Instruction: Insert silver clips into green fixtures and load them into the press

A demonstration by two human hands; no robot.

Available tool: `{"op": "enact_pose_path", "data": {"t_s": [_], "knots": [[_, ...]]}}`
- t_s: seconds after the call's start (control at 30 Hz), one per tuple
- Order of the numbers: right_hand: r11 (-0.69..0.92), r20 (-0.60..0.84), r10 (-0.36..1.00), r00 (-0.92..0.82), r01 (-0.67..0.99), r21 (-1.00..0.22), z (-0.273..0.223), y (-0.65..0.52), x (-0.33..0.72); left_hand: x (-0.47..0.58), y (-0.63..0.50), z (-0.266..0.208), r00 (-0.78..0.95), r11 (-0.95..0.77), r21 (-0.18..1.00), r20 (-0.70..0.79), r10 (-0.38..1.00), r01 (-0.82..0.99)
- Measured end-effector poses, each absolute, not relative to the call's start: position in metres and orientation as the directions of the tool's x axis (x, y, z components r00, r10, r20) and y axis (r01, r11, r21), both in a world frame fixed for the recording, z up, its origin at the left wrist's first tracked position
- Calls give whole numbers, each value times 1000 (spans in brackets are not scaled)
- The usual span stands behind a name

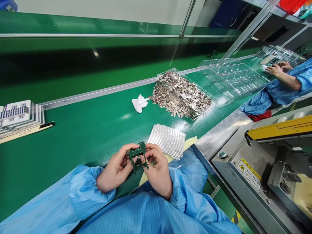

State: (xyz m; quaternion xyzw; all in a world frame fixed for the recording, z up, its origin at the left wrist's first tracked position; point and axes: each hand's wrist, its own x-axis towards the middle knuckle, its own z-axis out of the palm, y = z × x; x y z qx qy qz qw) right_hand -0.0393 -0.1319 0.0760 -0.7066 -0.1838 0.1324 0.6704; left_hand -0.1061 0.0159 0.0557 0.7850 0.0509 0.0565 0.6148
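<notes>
Left hand and right hand pinch a green part
Perhaps a circuit-board frame; a silvery sheet lies just beyond.

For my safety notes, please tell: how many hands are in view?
4: the wearer's left hand and right hand, both holding the dark green angular part, plus a co-worker's nearer hand and farther hand at upper right, the farther partly hidden.

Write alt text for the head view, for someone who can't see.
A left hand and a right hand hold a green part at a green table; beyond are a silvery gridded sheet, a white wad and a clear tray heaped with small metal pieces.
</notes>
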Motion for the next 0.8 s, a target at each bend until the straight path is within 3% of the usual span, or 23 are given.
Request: {"op": "enact_pose_path", "data": {"t_s": [0.1, 0.43, 0.8], "knots": [[-3, 53, 441, 896, 60, -998, 72, -133, -40, -105, 12, 56, 983, -180, 983, -8, 182, 41], [206, -133, 476, 869, -257, -944, 61, -130, -43, -108, -1, 61, 967, 27, 992, -126, 223, 123], [283, -109, 465, 878, -264, -922, 73, -133, -43, -105, -16, 72, 933, 155, 966, -243, 265, 208]]}}
